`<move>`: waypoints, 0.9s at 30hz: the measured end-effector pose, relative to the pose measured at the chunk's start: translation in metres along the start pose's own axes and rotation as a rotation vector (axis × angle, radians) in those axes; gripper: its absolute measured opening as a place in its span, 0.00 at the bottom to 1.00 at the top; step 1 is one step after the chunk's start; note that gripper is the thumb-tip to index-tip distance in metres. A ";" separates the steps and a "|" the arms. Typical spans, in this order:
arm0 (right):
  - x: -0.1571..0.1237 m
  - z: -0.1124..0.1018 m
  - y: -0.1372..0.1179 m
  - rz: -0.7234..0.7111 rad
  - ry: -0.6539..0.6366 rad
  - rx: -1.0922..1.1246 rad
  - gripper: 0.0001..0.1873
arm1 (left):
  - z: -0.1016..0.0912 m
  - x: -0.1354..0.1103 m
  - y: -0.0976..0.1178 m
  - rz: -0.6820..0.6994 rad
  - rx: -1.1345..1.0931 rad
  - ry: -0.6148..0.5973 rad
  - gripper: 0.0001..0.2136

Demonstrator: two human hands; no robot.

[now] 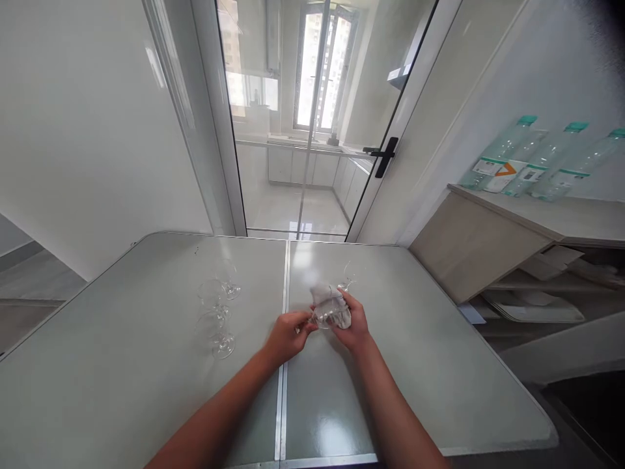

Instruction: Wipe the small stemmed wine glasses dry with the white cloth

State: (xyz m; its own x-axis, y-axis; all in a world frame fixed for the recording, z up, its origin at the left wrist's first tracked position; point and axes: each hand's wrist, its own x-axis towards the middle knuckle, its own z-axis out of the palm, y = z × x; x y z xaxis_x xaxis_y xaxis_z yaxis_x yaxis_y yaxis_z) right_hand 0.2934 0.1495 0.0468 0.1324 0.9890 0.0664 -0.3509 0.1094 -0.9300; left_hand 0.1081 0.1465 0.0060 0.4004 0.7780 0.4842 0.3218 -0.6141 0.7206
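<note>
Over the middle of the pale table (146, 391), both my hands hold one clear stemmed glass (323, 317) lying sideways. My left hand (288, 333) pinches its stem end. My right hand (352, 320) is closed round the bowl with a white cloth (328, 296) pressed on it. Just beyond my right hand stands another clear glass (349, 276). Three more stemmed glasses (218, 306) stand in a cluster to the left of my hands.
A glass sliding door (312, 117) with a black handle (384, 155) rises behind the table. At the right is a wooden shelf unit (493, 241) with three plastic water bottles (541, 159) on top and flat items beneath.
</note>
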 end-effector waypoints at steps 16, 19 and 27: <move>-0.033 0.048 0.044 -0.265 -0.209 -0.334 0.26 | 0.005 0.006 -0.009 -0.403 -0.229 0.289 0.20; -0.030 0.045 0.039 -0.499 -0.148 -0.679 0.30 | 0.010 0.004 -0.007 -0.362 -0.101 0.194 0.19; -0.015 0.030 0.021 -0.773 -0.112 -1.116 0.20 | 0.002 0.005 -0.007 -0.222 0.170 0.092 0.09</move>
State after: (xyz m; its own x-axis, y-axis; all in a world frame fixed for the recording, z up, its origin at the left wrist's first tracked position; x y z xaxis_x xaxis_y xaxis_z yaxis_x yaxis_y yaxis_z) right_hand 0.2566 0.1403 0.0376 -0.1428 0.7208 0.6783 0.7149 0.5491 -0.4330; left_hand 0.1095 0.1543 0.0018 0.2271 0.8998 0.3726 0.5352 -0.4350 0.7241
